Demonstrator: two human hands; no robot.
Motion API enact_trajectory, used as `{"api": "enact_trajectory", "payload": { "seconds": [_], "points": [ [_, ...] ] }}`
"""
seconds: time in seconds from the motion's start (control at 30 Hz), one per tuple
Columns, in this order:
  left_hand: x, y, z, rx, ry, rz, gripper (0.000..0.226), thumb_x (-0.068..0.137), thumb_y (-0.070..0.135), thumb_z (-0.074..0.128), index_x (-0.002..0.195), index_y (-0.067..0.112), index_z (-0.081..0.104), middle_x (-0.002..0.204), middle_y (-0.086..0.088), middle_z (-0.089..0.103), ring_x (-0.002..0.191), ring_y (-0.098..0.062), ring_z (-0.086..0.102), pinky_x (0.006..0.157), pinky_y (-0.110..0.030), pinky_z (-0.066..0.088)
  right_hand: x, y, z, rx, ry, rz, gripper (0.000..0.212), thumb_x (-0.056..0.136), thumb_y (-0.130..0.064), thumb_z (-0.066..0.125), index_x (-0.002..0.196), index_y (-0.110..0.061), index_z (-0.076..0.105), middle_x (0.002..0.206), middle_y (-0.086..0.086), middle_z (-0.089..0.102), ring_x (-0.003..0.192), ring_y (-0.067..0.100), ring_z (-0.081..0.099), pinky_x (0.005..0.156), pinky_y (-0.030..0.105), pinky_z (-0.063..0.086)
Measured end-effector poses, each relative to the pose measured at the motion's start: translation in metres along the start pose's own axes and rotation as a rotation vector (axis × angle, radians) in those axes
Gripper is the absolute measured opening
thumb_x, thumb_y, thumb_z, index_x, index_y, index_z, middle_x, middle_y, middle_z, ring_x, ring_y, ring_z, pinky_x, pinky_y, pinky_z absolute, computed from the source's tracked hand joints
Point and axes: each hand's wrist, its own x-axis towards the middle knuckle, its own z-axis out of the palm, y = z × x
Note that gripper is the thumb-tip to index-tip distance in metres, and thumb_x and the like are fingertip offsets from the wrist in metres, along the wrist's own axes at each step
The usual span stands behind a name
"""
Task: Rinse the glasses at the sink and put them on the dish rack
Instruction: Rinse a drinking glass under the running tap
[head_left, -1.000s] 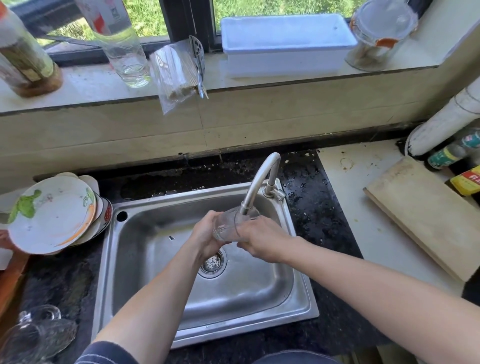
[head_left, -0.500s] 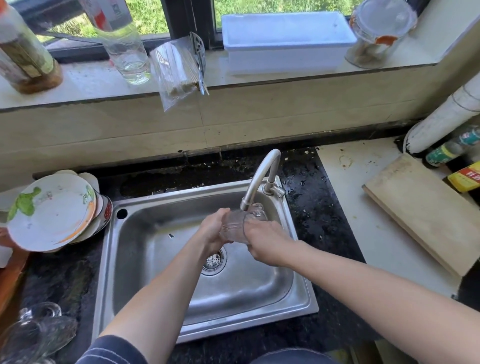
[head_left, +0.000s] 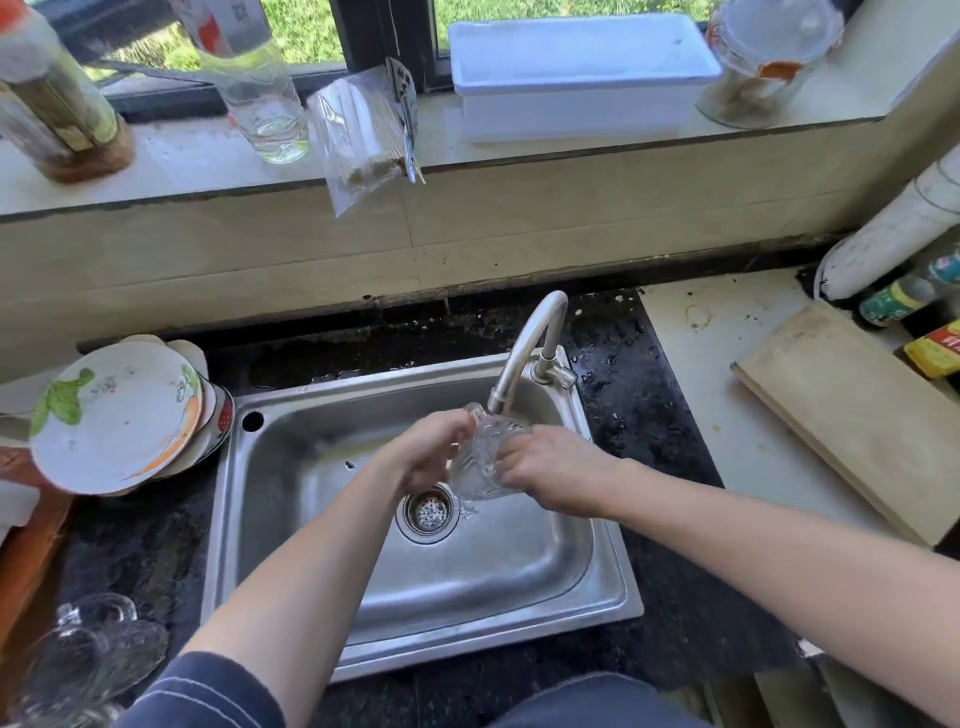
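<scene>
The glass (head_left: 483, 457) sits between the two hands over the sink (head_left: 613, 597), just under the mouth of the tap (head_left: 524, 353) and above the drain (head_left: 428, 512). The left hand (head_left: 434, 452) has its fingers curled round the glass's left side. The right hand (head_left: 550, 470) wraps its fingers round the right side and lower part, so both hands have hold of it. The glass's long axis runs roughly up and down with a tilt: its upper end leans toward the spout and its lower end points down at the drain. Which end is the mouth is hard to tell through the patterned wall.

The rinse looks under way, with droplets showing below the glass near the drain.

The next move turns on what lies to the left. A stack of plates (head_left: 119, 415) leans at the left edge of the sink, and more glasses (head_left: 88, 654) lie on the desk (head_left: 156, 545) at the near left. A dish rack cannot be made out plainly, but it is probably on that side. If so, the left hand is the nearer one for carrying the glass over, and the right hand would have to let go first.
</scene>
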Motion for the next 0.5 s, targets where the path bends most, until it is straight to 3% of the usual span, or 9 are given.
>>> {"api": "enact_trajectory", "payload": {
  "seconds": [0.07,0.13,0.2,0.3,0.37,0.5],
  "points": [
    [0.0,0.004,0.007,0.145,0.019,0.04,0.017,0.091,0.014,0.053,0.077,0.02,0.061,0.076,-0.001,0.057,0.07,-0.016,0.052,0.06,-0.025,0.043,-0.001,0.0,0.006,-0.039,-0.046,-0.012,0.023,0.068,0.003,0.065,0.078,-0.018,0.072,0.088,-0.002,0.074,0.091,0.021,0.069,0.061,0.033,0.056],
    [0.003,-0.001,0.009,0.137,0.042,0.098,0.019,0.093,0.017,0.053,0.075,0.021,0.058,0.075,-0.003,0.052,0.069,-0.017,0.048,0.06,-0.027,0.037,-0.006,0.004,0.012,0.012,0.022,0.04,0.03,0.069,0.004,0.065,0.086,-0.017,0.075,0.097,-0.002,0.075,0.1,0.019,0.068,0.059,0.038,0.058],
    [0.003,-0.006,0.013,0.103,0.056,0.15,0.016,0.094,0.015,0.049,0.08,0.018,0.056,0.075,-0.004,0.05,0.069,-0.018,0.047,0.06,-0.029,0.036,-0.006,0.002,0.009,0.039,0.0,0.153,0.03,0.079,-0.002,0.061,0.102,-0.016,0.073,0.117,-0.002,0.068,0.114,0.02,0.061,0.071,0.041,0.058],
    [0.003,-0.004,0.019,0.054,0.129,0.207,0.024,0.096,0.006,0.043,0.076,0.014,0.054,0.068,0.003,0.053,0.061,-0.01,0.049,0.06,-0.03,0.04,0.002,-0.005,0.012,0.112,-0.091,0.358,0.034,0.093,-0.031,0.057,0.124,-0.018,0.062,0.137,-0.001,0.055,0.121,0.025,0.055,0.09,0.039,0.049],
    [0.004,-0.007,0.015,0.08,0.184,0.233,0.024,0.096,0.005,0.044,0.075,0.012,0.053,0.067,0.001,0.049,0.065,-0.013,0.044,0.062,-0.031,0.037,0.001,-0.004,0.009,0.196,-0.088,0.379,0.03,0.094,-0.035,0.057,0.12,-0.024,0.066,0.129,-0.001,0.061,0.118,0.024,0.056,0.091,0.038,0.048],
    [-0.001,-0.014,0.009,0.061,0.201,0.152,0.022,0.1,0.016,0.045,0.084,0.011,0.06,0.073,-0.003,0.056,0.066,-0.016,0.05,0.058,-0.028,0.043,-0.008,0.014,-0.003,0.466,-0.038,0.454,0.006,0.085,-0.033,0.071,0.09,-0.03,0.074,0.094,-0.014,0.068,0.094,0.01,0.061,0.082,0.032,0.048]
  ]
}}
